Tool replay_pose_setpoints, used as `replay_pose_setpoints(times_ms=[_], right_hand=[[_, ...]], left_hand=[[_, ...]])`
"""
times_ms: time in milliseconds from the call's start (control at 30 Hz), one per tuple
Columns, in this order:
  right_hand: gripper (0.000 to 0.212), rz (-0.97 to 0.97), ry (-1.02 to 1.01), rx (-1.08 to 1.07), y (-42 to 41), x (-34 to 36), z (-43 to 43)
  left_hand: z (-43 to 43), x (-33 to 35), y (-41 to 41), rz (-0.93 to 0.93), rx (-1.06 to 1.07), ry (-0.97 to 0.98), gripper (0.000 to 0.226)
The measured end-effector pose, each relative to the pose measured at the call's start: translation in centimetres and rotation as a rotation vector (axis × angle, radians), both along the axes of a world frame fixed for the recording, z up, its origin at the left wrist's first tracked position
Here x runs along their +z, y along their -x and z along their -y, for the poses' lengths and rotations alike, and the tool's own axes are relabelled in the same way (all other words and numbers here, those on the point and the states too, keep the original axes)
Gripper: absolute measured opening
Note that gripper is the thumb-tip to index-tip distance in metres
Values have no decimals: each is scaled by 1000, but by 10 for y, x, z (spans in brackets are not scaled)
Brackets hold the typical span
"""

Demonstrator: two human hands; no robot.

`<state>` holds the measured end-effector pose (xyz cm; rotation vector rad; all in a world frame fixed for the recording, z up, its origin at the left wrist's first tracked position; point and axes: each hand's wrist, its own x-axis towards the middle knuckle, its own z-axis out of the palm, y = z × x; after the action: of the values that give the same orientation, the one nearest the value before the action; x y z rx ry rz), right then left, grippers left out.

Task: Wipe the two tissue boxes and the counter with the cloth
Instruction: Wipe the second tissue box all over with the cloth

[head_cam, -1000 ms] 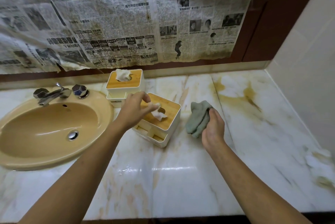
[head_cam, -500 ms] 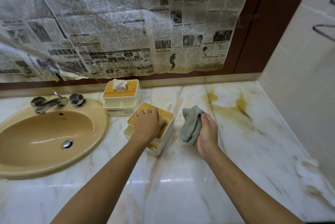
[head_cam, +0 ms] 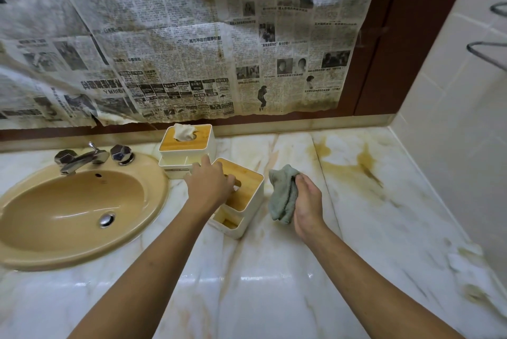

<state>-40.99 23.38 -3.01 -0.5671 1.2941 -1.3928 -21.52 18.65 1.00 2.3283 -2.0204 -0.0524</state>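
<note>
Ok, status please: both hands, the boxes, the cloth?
Left hand on near tissue box lid, grip unclear. Right hand grips cloth beside it. Far tissue box behind, untouched. Brown stain on counter.

Single head-worn wide-angle view, forward and down, close over the counter (head_cam: pixel 274 284)

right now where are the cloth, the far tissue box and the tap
cloth (head_cam: pixel 282 196), head view, on its hanging folds
far tissue box (head_cam: pixel 189 144), head view, on its wooden lid
tap (head_cam: pixel 82 160), head view, on the spout
</note>
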Motion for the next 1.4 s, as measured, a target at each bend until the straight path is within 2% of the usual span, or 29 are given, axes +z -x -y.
replay_pose_setpoints(times_ms=[100,167,300,533,667,867,1033,1133,1233,1400], right_hand=[[29,-1,-5,-4,3,1,0],[29,-5,-5,-13,5,1,0],[29,-8,3,-28,10,1,-2],[31,-25,-26,9,15,-1,-6],[31,-35,-43,19,18,-3,-6],[32,-50,-55,19,22,-10,-9],[31,-68,-49,30,20,-14,-9],[30,-74,-37,37,21,-14,-8],[30,-96,-7,44,23,-16,-9],[29,-123,1,64,25,-19,-13]], left_hand=[[1,4,12,-6,-14,77,37],[3,4,21,-55,-44,58,34],[10,-4,36,-355,31,-71,27],[20,-22,35,-557,260,-125,52],[20,-31,35,-569,306,-68,58],[24,-30,32,-520,264,-117,50],[28,-34,31,-665,308,-181,64],[32,-36,29,-709,272,-273,60],[33,-37,25,-732,179,-376,47],[33,-31,17,-613,-215,-550,32]])
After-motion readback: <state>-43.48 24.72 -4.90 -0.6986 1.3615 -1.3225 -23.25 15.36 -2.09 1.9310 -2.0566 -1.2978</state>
